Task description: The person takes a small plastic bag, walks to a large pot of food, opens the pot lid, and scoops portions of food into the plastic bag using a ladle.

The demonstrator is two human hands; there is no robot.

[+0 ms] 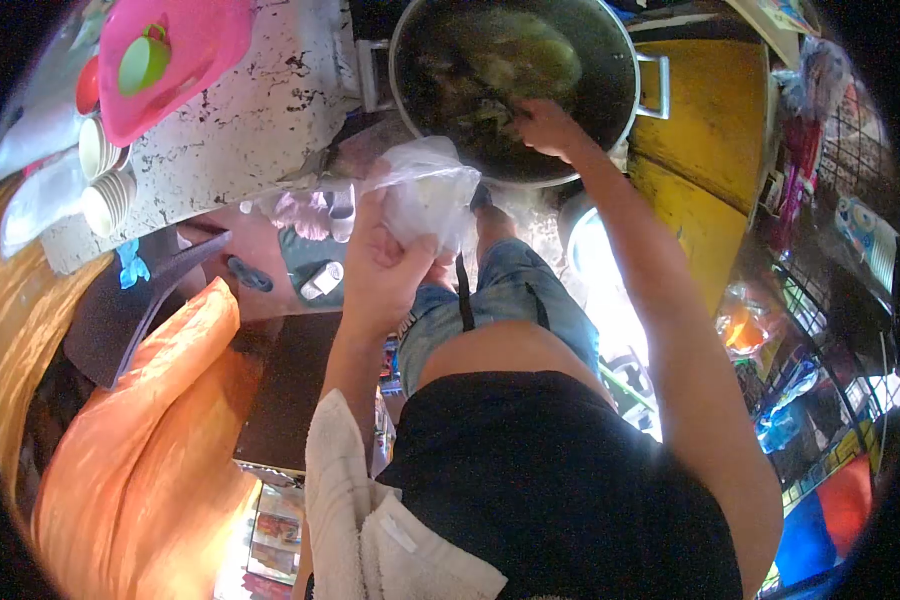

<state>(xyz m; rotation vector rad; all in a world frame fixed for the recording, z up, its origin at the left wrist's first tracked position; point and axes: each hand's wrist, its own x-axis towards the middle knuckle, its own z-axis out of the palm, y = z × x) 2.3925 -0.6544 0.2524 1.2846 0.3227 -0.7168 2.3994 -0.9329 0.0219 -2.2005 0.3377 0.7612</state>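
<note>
My left hand (398,245) grips a clear plastic bag (430,190), its fingers and thumb wrapped around the lower part. What the bag contains, if anything, cannot be made out. A large metal pot (610,165) with two side handles stands in front of me, with dark, cloudy liquid (515,60) inside. Over the near right part of the pot is my right hand (547,130), its fingers closed. Whatever it holds is hidden in the dark; a pale shape (490,110) lies just left of the fingertips. The bag hangs close to the pot's near left rim.
A worn white tabletop (260,110) at left bears a pink plastic basin (195,70), a green cup (144,62) and stacked white cups (108,205). A yellow surface (705,120) adjoins the pot at right. Wire racks with hanging packets (745,325) stand far right. Orange cloth (150,430) hangs lower left.
</note>
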